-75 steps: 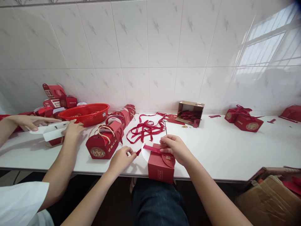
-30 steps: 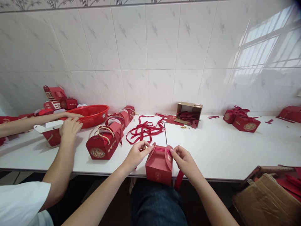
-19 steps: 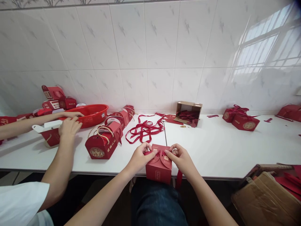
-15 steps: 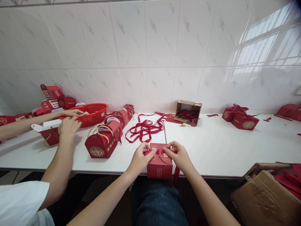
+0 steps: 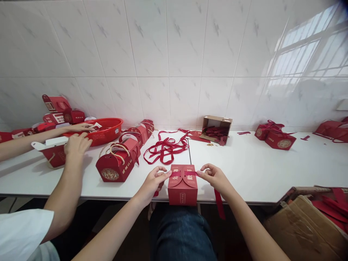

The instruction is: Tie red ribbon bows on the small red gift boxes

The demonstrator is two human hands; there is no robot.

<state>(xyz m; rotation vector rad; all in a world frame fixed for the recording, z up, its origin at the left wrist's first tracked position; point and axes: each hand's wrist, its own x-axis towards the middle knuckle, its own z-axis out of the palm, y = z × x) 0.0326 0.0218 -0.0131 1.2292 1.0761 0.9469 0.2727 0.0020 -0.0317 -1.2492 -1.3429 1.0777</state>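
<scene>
A red gift box [image 5: 182,194] with gold lettering sits at the table's front edge, right before me. Across its top runs a dark red ribbon [image 5: 190,173], threaded through the middle of the lid. At the box's left side, my left hand [image 5: 154,182] pinches one length of the ribbon between thumb and finger. My right hand [image 5: 214,178] pinches the other length at the right side. A loose ribbon end [image 5: 219,204] hangs below my right hand past the table edge. The ribbon lies taut and flat between both hands.
Left, a co-worker's hands [image 5: 77,146] are over an open red box [image 5: 56,156] and a red basin [image 5: 108,132]. Roped boxes [image 5: 114,168], tangled ribbon [image 5: 165,150], a carton [image 5: 217,128] and tied boxes [image 5: 281,139] stand behind. A cardboard box [image 5: 304,228] is at lower right.
My hands have moved apart from the middle of the lid to either side of the box, drawing the ribbon out straight. The co-worker's far hand now shows a small packet over the basin.
</scene>
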